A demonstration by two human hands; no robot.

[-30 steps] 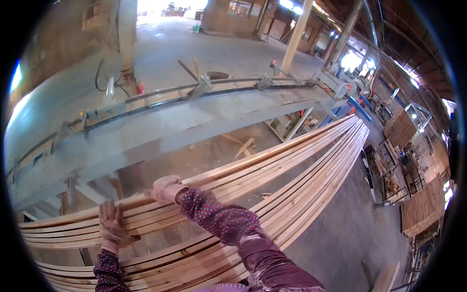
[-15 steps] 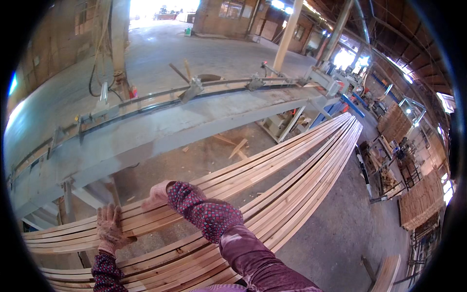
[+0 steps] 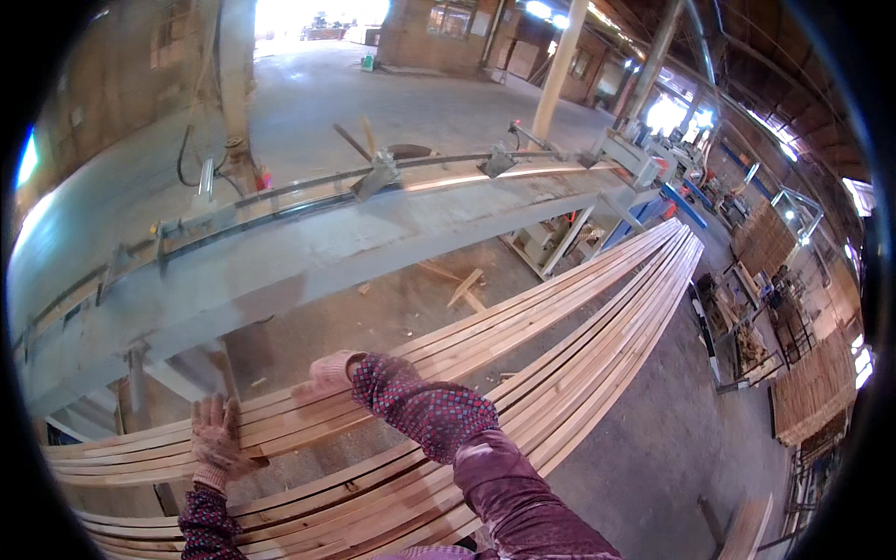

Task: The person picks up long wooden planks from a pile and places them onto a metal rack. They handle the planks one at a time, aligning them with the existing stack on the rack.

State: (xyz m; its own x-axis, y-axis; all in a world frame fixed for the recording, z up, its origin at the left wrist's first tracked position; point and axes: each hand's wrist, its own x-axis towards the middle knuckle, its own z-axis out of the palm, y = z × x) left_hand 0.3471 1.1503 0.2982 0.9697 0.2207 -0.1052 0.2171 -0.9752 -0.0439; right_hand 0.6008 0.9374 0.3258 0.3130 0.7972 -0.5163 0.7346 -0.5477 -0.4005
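Long, narrow wooden strips lie side by side in two bundles, a far bundle (image 3: 448,353) and a near bundle (image 3: 551,411), which draw together toward the far right. My left hand (image 3: 215,431), in a pale knitted glove, rests on the far bundle with its fingers stretched out across the strips. Farther right, my gloved right hand (image 3: 329,373) touches the far edge of that same bundle. Its fingers are blurred and partly hidden, so their grip is unclear. My right forearm passes over both bundles.
A long grey machine bed (image 3: 308,252) runs beyond the strips, carrying a light wooden strip (image 3: 504,175) along its rail. Wood scraps (image 3: 465,287) lie on the floor below. Stacked lumber (image 3: 817,387) stands at the right, and a pale post (image 3: 560,70) rises behind the bed.
My right hand has shifted right along the far bundle, while my left hand stays about where it was on the strips. A light strip now shows along the machine bed's rail.
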